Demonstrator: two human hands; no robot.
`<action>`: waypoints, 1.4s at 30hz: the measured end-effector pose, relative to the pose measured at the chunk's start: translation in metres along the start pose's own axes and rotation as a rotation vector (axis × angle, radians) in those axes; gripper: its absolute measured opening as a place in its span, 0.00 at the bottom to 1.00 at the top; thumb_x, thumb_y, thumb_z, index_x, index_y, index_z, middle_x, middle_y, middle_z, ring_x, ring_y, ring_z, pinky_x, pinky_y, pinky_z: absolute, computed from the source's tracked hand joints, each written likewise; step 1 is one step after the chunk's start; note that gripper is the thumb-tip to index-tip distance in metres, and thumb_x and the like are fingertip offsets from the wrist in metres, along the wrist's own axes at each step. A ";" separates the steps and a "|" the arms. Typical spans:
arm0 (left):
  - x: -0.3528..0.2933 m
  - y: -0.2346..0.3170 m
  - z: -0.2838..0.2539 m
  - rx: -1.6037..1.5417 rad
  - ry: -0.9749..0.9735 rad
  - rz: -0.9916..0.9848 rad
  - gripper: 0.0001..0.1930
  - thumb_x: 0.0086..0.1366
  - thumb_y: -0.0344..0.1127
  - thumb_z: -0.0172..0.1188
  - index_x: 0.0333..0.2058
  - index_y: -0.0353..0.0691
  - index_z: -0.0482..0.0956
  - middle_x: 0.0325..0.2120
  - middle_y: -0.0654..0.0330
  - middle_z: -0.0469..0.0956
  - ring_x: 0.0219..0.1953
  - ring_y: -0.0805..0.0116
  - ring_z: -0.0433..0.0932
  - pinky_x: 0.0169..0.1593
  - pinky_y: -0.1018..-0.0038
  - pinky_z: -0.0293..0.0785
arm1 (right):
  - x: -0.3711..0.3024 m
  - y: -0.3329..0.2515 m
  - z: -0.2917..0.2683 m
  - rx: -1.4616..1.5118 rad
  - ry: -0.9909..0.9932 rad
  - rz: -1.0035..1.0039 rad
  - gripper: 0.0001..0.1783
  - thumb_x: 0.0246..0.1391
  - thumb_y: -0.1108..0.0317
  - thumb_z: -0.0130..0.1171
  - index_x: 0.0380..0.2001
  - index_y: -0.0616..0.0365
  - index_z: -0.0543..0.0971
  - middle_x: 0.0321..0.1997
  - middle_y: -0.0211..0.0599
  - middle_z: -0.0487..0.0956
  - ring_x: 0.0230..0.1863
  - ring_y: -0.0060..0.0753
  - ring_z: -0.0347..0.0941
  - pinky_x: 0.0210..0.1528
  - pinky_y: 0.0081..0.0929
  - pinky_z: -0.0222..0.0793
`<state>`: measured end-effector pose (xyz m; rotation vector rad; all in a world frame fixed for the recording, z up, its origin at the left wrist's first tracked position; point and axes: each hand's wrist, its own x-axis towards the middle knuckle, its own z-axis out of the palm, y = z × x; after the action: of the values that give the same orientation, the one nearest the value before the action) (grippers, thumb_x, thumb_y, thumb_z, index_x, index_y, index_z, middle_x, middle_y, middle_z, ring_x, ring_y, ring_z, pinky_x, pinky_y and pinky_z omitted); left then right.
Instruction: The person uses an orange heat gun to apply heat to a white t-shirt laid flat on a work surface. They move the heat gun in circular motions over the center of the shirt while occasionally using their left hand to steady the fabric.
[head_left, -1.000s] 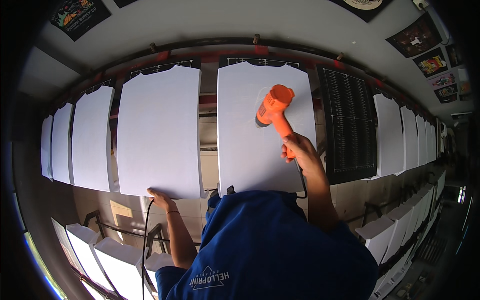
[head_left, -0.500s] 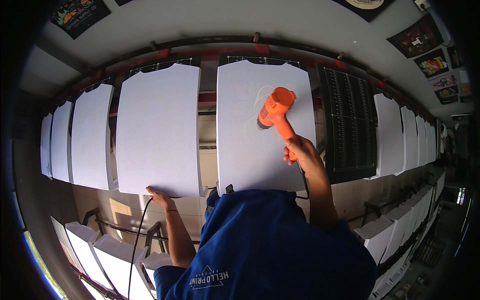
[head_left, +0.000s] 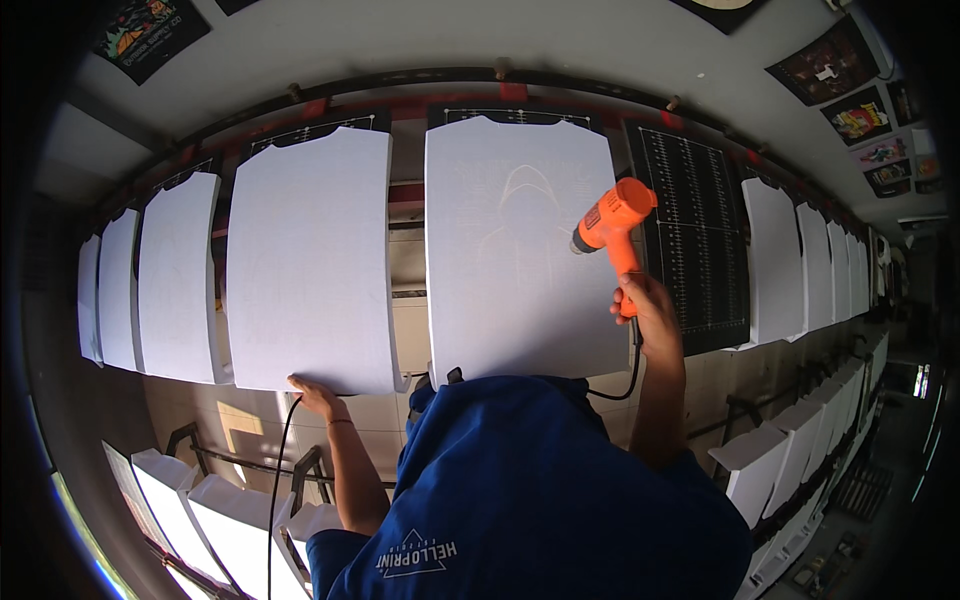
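My right hand (head_left: 650,310) is wrapped round the handle of an orange heat gun (head_left: 618,218) with a dark nozzle. The nozzle points left over the right part of a white T-shirt (head_left: 500,290), which lies flat on a board and bears a faint outline print. At the lower edge of the neighbouring white shirt (head_left: 310,250) on the left is my left hand (head_left: 318,398). A black cord (head_left: 277,480) hangs down from its fingers, which look closed on it; part of the grip is hidden. Another stretch of cord loops from the gun's handle toward my waist.
To the right stands a bare black board (head_left: 695,235) with white ruled markings. More white shirts on boards (head_left: 180,280) continue along the row both ways. Behind me are further rows of boards (head_left: 230,520) on metal frames. Dark printed pieces (head_left: 825,70) hang at the upper right.
My right hand has carried the heat gun to the right and slightly down, uncovering more of the faint print. My left hand stays at about the same place.
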<state>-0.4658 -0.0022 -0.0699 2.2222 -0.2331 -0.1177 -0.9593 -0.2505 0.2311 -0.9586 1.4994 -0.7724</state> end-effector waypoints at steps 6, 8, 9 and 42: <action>0.000 -0.010 -0.004 -0.217 0.064 -0.006 0.29 0.73 0.46 0.37 0.61 0.27 0.58 0.61 0.44 0.62 0.62 0.57 0.64 0.64 0.69 0.59 | 0.007 0.007 0.063 0.036 -0.373 0.064 0.16 0.58 0.57 0.56 0.36 0.61 0.73 0.26 0.30 0.73 0.26 0.22 0.72 0.25 0.20 0.67; -0.007 0.023 0.000 -0.256 0.056 -0.108 0.29 0.72 0.48 0.40 0.61 0.27 0.59 0.60 0.44 0.64 0.60 0.57 0.66 0.62 0.69 0.62 | 0.003 0.008 0.082 0.041 -0.429 0.065 0.16 0.58 0.57 0.56 0.37 0.61 0.73 0.26 0.30 0.73 0.27 0.22 0.72 0.25 0.20 0.67; -0.010 0.037 -0.004 -0.251 0.044 -0.183 0.30 0.72 0.49 0.41 0.60 0.27 0.60 0.59 0.44 0.65 0.59 0.57 0.68 0.60 0.69 0.63 | 0.005 0.010 0.089 0.037 -0.486 0.058 0.17 0.58 0.57 0.56 0.37 0.61 0.73 0.26 0.30 0.73 0.27 0.22 0.72 0.25 0.20 0.67; -0.016 0.018 0.010 0.575 0.030 -0.176 0.33 0.63 0.41 0.44 0.66 0.44 0.49 0.34 0.47 0.79 0.35 0.49 0.79 0.40 0.60 0.77 | -0.006 0.010 -0.005 0.006 -0.274 0.014 0.19 0.58 0.55 0.56 0.39 0.62 0.73 0.26 0.30 0.74 0.25 0.22 0.72 0.22 0.19 0.65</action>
<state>-0.4858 -0.0172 -0.0621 2.8136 -0.0546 -0.1231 -0.9654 -0.2409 0.2259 -1.0049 1.2636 -0.6073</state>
